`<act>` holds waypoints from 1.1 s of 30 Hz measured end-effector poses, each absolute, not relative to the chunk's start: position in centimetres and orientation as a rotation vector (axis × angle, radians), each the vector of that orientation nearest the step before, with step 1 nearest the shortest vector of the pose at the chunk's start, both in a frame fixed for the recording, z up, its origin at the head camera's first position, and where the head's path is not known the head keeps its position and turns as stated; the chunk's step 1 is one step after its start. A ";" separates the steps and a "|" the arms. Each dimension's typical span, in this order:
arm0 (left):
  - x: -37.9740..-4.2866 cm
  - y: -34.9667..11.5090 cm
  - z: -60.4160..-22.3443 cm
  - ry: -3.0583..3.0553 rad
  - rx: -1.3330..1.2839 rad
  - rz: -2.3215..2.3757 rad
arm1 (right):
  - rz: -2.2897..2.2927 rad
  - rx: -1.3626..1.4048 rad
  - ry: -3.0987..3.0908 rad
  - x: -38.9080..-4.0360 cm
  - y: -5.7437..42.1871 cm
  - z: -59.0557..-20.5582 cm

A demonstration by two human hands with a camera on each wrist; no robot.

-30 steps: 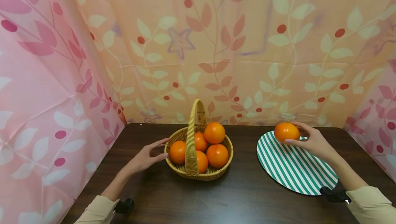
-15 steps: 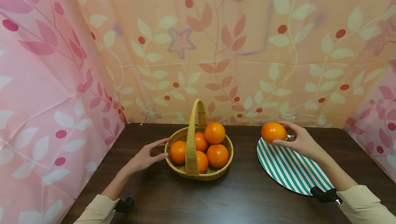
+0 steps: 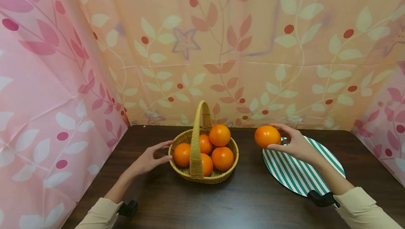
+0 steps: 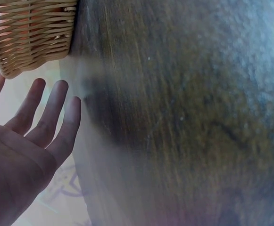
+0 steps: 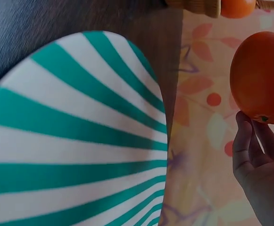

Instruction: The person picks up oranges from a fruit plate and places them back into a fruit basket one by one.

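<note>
My right hand (image 3: 299,147) grips an orange (image 3: 267,136) between thumb and fingers, holding it up over the left end of a green-and-white striped oval mat (image 3: 294,172). The right wrist view shows fingertips at the lower end of the orange (image 5: 261,80), near its small green stem spot. Left of the mat stands a yellow wicker basket (image 3: 212,179) with a tall arched handle (image 3: 196,155). Several oranges (image 3: 223,158) lie inside it. My left hand (image 3: 148,160) has its thumb and index fingertips at the basket's left rim, the other fingers extended.
A dark wooden table (image 3: 240,201) carries the basket and mat, with a gap of bare wood between them. Floral cloth (image 3: 265,64) hangs behind the table's far edge and along both sides. Each wrist wears a black camera mount (image 3: 321,198).
My right hand has carried the orange leftward, from over the mat to its left edge and closer to the basket. The left hand and basket stay in place.
</note>
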State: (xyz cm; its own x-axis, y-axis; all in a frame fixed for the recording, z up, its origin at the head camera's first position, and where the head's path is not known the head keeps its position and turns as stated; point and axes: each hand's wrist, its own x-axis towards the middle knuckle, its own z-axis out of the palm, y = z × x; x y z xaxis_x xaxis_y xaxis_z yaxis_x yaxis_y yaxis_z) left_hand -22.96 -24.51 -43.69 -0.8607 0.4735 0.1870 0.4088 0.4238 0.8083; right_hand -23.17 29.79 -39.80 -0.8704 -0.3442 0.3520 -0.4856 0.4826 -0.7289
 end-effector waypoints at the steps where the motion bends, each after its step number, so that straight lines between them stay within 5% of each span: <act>1: -23.0 -24.5 -43.7 2.591 0.806 1.441 | 1.343 0.733 -2.564 -23.2 29.6 -39.8; 33: -22.9 -24.6 -43.9 2.598 0.822 1.452 | 1.642 1.084 -2.454 -21.6 20.4 -38.7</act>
